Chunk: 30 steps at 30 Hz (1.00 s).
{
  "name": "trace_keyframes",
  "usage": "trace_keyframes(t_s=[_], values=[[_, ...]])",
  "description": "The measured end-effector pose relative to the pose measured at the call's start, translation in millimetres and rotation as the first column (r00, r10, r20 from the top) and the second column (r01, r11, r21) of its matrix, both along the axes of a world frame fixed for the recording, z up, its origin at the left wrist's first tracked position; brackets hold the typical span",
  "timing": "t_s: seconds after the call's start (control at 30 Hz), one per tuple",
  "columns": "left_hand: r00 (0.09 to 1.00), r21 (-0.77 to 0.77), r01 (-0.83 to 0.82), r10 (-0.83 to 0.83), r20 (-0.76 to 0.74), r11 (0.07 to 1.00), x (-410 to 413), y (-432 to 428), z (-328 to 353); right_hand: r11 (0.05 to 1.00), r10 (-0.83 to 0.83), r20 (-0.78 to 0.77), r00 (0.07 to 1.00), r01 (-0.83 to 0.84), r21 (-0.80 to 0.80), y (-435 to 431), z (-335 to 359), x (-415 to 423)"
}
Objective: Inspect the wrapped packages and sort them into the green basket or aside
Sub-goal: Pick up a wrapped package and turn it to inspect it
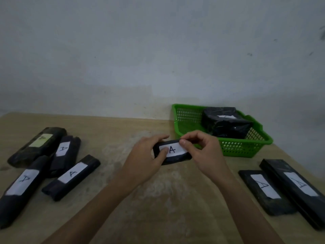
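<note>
Two flat black packages [267, 191] labelled A are lying on the wooden desk [158, 199], nearer than the green basket [242, 147]. Four more labelled packages [70, 176] are lying well to the basket's left. Just in front of its left corner, the left hand [146, 155] and right hand [202, 152] are holding a small black package [175, 160] by its ends, fingers curled round it, white A label facing up. A black-wrapped parcel [226, 124] is sitting inside the basket.

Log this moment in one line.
left hand, right hand: gripping small A-labelled package | green basket: holds black package
</note>
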<state>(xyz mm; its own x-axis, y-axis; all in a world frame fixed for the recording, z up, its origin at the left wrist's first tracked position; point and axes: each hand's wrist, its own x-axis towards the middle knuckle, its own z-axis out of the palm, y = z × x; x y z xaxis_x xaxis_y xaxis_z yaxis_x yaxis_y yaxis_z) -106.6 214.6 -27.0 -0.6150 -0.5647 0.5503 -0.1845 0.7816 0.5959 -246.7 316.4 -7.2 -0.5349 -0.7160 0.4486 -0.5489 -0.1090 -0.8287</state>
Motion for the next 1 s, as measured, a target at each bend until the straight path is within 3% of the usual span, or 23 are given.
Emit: trace_keyframes(t_s=[0.1,0.23,0.4,0.53,0.63,0.8,1.0], values=[[0.992,-0.180,0.080,-0.061,0.109,0.981,-39,-10,29,1.000,-0.008,-0.060,0.998,0.008,-0.002,3,25,-34],[0.954,-0.199,0.236,-0.188,0.234,0.951,-100,-22,64,0.998,-0.062,-0.072,0.996,0.063,0.006,5,46,-80],[0.905,-0.220,0.185,-0.079,0.418,0.958,-172,-42,80,0.977,-0.213,0.052,0.976,0.214,-0.017,12,42,-150],[0.737,-0.238,0.200,0.014,0.676,0.951,-215,-58,69,0.936,-0.352,0.090,0.932,0.353,0.004,20,20,-193],[0.577,-0.174,0.256,-0.006,0.817,0.951,-237,-67,51,0.922,-0.388,0.082,0.918,0.386,0.033,21,8,-213],[0.431,-0.023,0.283,-0.106,0.896,0.959,-258,-65,27,0.927,-0.372,0.068,0.926,0.367,0.075,15,-3,-224],[0.407,-0.019,0.268,-0.096,0.908,0.963,-262,-67,23,0.955,-0.272,-0.013,0.962,0.272,0.120,-1,-6,-212]])
